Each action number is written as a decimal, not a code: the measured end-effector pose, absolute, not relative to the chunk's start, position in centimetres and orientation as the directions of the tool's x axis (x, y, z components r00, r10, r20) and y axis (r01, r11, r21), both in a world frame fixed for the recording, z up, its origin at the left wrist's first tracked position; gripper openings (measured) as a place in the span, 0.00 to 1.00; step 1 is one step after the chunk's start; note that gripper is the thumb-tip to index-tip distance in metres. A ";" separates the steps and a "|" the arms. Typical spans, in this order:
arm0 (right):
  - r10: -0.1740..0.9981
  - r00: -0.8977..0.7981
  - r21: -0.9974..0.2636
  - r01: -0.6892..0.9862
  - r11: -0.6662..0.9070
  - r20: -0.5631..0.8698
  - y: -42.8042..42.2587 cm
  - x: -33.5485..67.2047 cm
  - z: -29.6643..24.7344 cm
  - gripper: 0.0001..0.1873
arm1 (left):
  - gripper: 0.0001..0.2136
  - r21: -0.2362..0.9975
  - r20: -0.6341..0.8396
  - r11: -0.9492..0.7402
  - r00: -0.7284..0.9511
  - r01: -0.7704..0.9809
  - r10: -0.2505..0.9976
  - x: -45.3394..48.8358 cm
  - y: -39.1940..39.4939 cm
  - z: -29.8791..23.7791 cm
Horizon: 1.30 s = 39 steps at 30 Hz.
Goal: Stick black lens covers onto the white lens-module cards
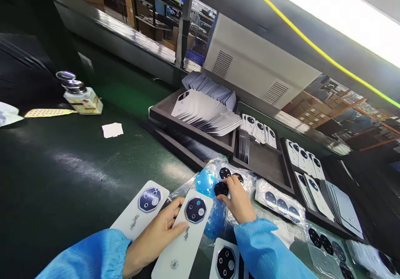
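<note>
My left hand [156,233] is closed around the edge of a white phone back cover [178,250] with a dark octagonal camera area near its top. Another white back cover [131,216] lies under or beside that hand, on the left. My right hand [236,199] pinches a round black camera lens cover [221,190] over clear plastic film, close to a blue round patch [204,181]. Further black lens covers [225,173] lie just beyond the fingers. Below my right forearm sits a third white back cover [225,260], partly hidden by the sleeve.
Dark trays [200,139] with stacked covers [206,112] stand at the back, with more trays [268,162] to the right. Bagged lens covers [281,204] lie in front of them. A pump bottle [83,100] and white paper piece [112,130] are at left.
</note>
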State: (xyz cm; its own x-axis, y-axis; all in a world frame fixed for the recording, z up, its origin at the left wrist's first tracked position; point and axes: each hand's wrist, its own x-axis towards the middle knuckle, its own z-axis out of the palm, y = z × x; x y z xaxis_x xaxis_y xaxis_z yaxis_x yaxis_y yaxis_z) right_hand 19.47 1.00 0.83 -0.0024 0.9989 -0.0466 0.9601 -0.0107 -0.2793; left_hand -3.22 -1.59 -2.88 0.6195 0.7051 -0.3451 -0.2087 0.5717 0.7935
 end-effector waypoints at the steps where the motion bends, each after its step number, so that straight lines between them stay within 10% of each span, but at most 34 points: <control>1: 0.999 -0.030 -0.274 0.962 0.018 -0.037 0.6 19.5 0.9 0.17 | 0.25 0.788 -0.343 0.577 0.624 -0.215 0.702 -3.2 -1.6 -2.8; 22: 0.955 -0.100 -0.284 0.942 0.182 0.278 -5.5 18.9 5.2 0.19 | 0.29 0.780 -0.308 0.585 0.679 -0.221 0.667 -3.5 -1.9 -2.4; 39: 0.965 -0.149 -0.400 0.888 0.226 0.215 -9.2 16.9 1.9 0.25 | 0.31 0.744 -0.317 0.635 0.728 -0.207 0.609 -3.1 -2.5 -1.7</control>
